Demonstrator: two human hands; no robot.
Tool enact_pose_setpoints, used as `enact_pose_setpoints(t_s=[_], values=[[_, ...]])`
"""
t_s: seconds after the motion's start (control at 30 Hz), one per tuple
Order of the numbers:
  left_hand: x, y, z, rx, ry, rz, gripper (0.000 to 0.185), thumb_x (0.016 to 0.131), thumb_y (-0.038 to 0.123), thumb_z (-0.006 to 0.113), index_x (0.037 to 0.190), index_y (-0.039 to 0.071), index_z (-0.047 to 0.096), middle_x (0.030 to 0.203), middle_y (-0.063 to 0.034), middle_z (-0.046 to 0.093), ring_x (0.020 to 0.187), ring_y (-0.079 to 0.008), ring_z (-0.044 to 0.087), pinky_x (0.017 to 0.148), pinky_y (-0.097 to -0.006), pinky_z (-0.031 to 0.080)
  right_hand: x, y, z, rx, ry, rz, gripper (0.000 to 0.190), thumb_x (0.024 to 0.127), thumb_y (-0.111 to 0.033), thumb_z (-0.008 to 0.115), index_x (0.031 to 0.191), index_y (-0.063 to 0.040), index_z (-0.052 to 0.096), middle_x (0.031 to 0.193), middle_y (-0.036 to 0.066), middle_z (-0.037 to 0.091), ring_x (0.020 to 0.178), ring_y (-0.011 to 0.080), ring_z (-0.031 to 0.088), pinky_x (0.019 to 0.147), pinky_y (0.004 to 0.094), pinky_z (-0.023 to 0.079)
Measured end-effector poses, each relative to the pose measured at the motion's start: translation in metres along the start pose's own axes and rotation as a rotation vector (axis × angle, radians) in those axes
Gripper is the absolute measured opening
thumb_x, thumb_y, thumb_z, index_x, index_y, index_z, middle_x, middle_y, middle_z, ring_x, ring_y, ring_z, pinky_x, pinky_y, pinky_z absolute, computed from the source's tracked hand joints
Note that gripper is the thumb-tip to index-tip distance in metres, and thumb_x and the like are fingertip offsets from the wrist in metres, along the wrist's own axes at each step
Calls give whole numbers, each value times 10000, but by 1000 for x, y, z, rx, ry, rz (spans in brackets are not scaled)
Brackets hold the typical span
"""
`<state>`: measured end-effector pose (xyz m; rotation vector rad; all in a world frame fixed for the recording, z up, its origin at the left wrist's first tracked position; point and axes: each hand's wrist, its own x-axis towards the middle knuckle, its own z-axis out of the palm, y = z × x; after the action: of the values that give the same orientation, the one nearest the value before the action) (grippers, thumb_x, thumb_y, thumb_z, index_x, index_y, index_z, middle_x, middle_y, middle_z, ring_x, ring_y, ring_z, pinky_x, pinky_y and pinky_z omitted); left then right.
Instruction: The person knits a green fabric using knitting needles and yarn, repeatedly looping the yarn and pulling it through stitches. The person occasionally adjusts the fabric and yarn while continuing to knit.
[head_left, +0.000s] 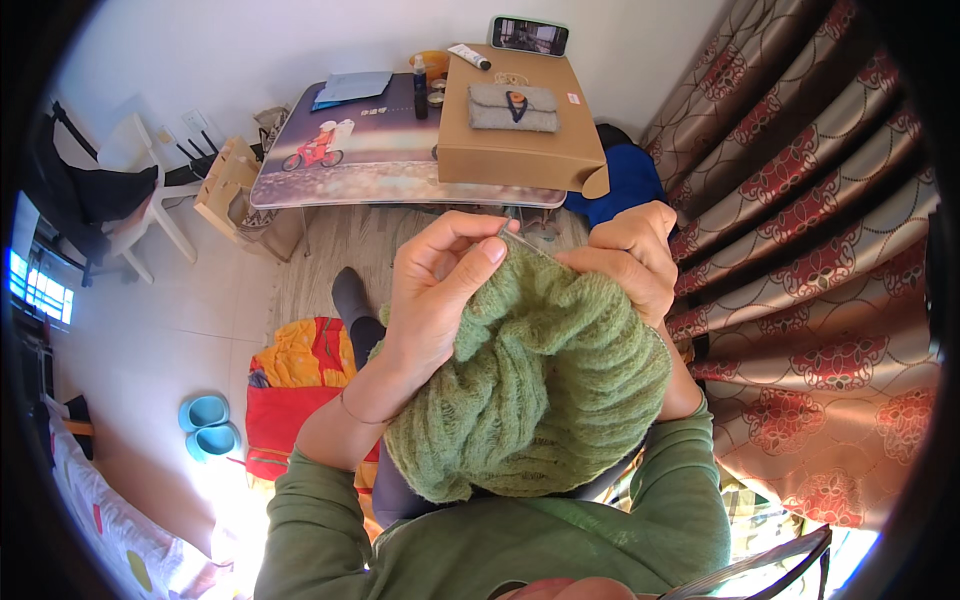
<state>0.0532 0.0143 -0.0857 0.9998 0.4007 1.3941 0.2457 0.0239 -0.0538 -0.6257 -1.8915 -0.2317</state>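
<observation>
A large green ribbed knitted piece (517, 405) of fuzzy yarn hangs in folds from both hands over my lap. My left hand (435, 277) pinches its upper edge between thumb and index finger, close to the tip of a thin metal knitting needle (534, 247). That needle slants down to the right along the top edge of the knitting. My right hand (634, 259) is curled at the upper right edge, its index finger reaching towards the needle. Its fingers partly hide what they grip. A thin line runs down the fabric's right edge below this hand.
Ahead stands a low printed table (360, 180) with a cardboard box (517, 161) on it. A grey felt pouch (514, 107), a tube (469, 56) and a phone (529, 36) rest on the box. Patterned curtains (810, 360) hang at right; blue clogs (208, 427) lie on the left floor.
</observation>
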Motion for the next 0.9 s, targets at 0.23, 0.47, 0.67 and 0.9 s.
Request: enact_pose_setpoints(t_s=[0.23, 0.47, 0.67, 0.9], values=[[-2, 0, 2, -43, -7, -42, 126, 921, 38, 636, 1042, 2, 638, 985, -29, 662, 865, -49, 576, 783, -208, 462, 4, -2, 1, -48, -18, 2, 243, 605, -264, 736, 786, -105, 709, 744, -13, 577, 727, 165, 540, 729, 307, 325], [-1, 0, 9, 75, -87, -118, 142, 916, 26, 637, 1055, -5, 641, 939, 3, 639, 845, -32, 562, 746, -187, 447, 12, 14, 18, 430, -376, 254, 514, 542, -364, 756, 925, -55, 604, 1006, 122, 562, 928, 320, 534, 820, 393, 395], [1, 11, 12, 58, -26, 7, 147, 916, 30, 631, 1057, -9, 627, 952, -7, 634, 846, -42, 559, 750, -193, 439, 38, 10, -8, 62, -148, -90, 431, 619, -379, 714, 943, -94, 692, 890, 37, 592, 806, 230, 544, 749, 351, 353], [5, 12, 12, 64, 33, 139, 181, 912, 28, 629, 1089, -4, 605, 1018, -36, 635, 856, -46, 538, 769, -198, 418, 34, 8, -3, -17, -51, -142, 211, 631, -191, 701, 836, -149, 729, 788, -61, 596, 733, 114, 534, 711, 281, 312]])
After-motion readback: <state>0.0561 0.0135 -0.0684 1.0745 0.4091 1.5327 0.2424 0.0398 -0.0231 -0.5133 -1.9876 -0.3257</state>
